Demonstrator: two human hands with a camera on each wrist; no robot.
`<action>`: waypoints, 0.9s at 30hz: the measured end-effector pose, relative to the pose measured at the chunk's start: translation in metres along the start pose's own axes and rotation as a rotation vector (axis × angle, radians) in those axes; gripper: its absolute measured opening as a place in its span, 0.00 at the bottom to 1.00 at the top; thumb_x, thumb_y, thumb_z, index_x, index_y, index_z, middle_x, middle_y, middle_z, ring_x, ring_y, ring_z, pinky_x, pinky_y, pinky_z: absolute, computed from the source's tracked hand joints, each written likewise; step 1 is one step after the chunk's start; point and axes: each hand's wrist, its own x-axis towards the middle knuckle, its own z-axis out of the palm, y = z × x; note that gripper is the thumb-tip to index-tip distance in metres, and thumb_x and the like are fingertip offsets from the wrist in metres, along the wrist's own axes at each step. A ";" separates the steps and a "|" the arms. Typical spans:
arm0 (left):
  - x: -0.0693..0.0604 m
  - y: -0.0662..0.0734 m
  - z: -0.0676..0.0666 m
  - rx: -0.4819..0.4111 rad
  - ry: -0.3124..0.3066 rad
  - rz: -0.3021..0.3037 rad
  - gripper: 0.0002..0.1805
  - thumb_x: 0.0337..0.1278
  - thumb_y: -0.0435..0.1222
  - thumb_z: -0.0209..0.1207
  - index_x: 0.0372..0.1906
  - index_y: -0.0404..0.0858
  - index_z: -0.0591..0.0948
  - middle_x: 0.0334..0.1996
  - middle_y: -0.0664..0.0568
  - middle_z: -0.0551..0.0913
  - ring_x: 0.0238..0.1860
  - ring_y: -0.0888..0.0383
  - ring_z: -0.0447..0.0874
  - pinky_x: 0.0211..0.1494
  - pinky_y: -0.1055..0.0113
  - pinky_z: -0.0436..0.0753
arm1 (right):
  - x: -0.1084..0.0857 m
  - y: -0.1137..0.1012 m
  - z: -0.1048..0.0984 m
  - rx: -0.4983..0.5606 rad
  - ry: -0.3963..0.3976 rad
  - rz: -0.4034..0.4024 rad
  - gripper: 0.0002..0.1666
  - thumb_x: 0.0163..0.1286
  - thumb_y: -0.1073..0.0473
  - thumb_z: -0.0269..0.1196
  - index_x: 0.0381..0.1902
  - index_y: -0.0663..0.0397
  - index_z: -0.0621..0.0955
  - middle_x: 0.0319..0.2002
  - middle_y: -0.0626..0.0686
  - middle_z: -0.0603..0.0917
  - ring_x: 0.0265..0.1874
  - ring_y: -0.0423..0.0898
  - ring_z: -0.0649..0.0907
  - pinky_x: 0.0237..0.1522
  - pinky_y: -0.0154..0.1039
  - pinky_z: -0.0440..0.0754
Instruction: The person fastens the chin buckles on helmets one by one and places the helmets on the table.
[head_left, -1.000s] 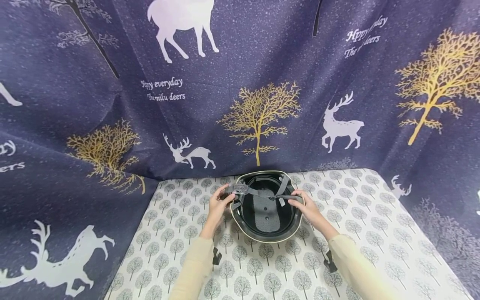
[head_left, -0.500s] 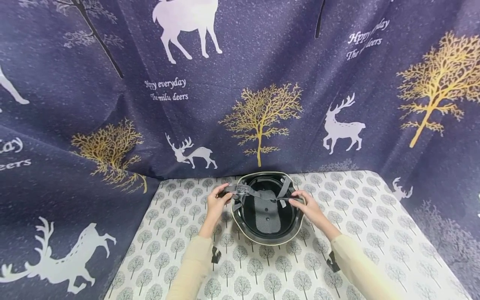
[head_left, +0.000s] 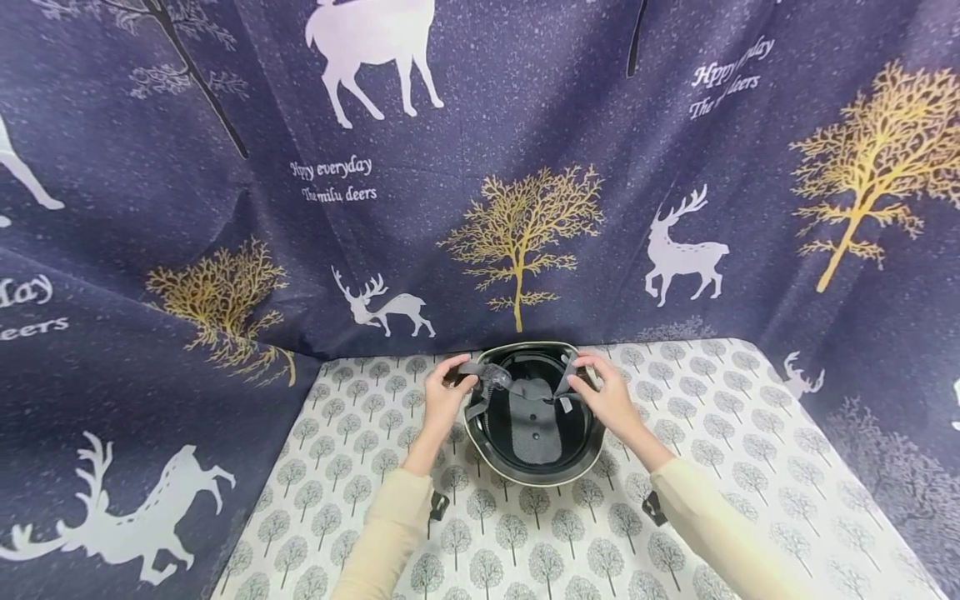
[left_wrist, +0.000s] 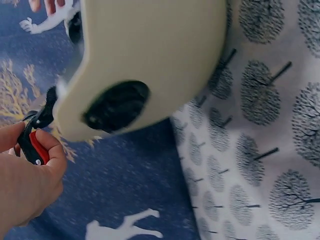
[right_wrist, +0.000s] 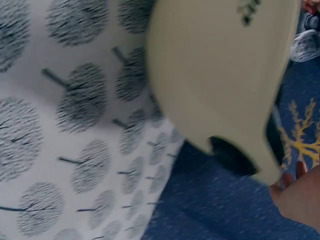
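- White tree-print cloth point(head_left: 487, 537) below fingers.
- Smooth cream helmet point(left_wrist: 145, 50), black-lined, opening up, between both hands' fingers.
- Pinching black-and-red buckle point(left_wrist: 34, 149) with left hand point(head_left: 446, 398).
- Curving right hand point(head_left: 611, 403) at grey strap point(head_left: 564, 380); can't tell if clamped.

On the white tree-print tablecloth point(head_left: 337, 454), near the far edge, 1 upturned helmet point(head_left: 536, 429).

The helmet point(head_left: 535, 429) hides the middle of the far edge of the table point(head_left: 532, 542); the near edge is cut off below the head view. The right hand point(head_left: 611, 402) covers part of a strap point(head_left: 566, 381); in the right wrist view a dark mark point(right_wrist: 248, 10) on the helmet is blurred. The left hand point(left_wrist: 32, 187) partly hides a clip point(left_wrist: 33, 149).
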 end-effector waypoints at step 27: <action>-0.024 0.049 0.026 0.267 -0.159 0.179 0.15 0.51 0.19 0.59 0.46 0.25 0.82 0.50 0.33 0.79 0.59 0.39 0.75 0.62 0.49 0.79 | 0.017 -0.027 0.075 0.161 -0.283 -0.024 0.21 0.68 0.63 0.62 0.57 0.66 0.76 0.56 0.66 0.81 0.58 0.62 0.79 0.62 0.54 0.77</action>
